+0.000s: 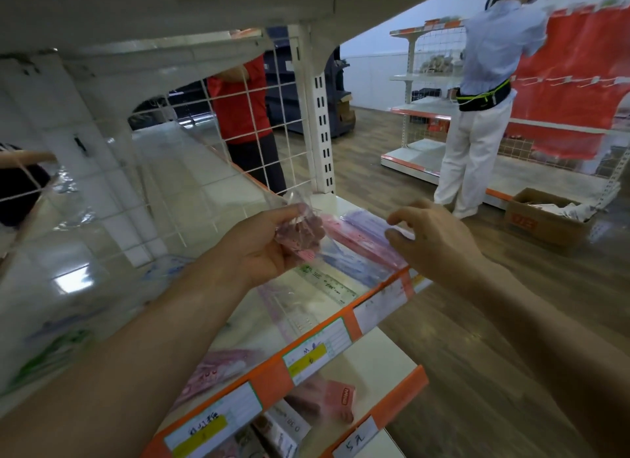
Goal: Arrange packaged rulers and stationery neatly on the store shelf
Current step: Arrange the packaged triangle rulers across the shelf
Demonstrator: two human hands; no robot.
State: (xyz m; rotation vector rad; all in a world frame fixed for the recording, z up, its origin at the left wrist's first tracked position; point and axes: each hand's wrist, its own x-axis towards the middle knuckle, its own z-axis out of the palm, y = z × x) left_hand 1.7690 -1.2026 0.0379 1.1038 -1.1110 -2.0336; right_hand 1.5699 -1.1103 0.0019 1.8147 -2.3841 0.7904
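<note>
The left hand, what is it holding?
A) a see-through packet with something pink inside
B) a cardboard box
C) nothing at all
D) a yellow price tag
A: the left hand curls its fingers round a crinkly clear packet with a pink item in it, above the shelf. The right hand pinches a purple packet that lies on that shelf.

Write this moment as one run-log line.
left hand: grips pink ruler pack | right hand: pinches purple pack | clear ruler pack: flat on shelf
</note>
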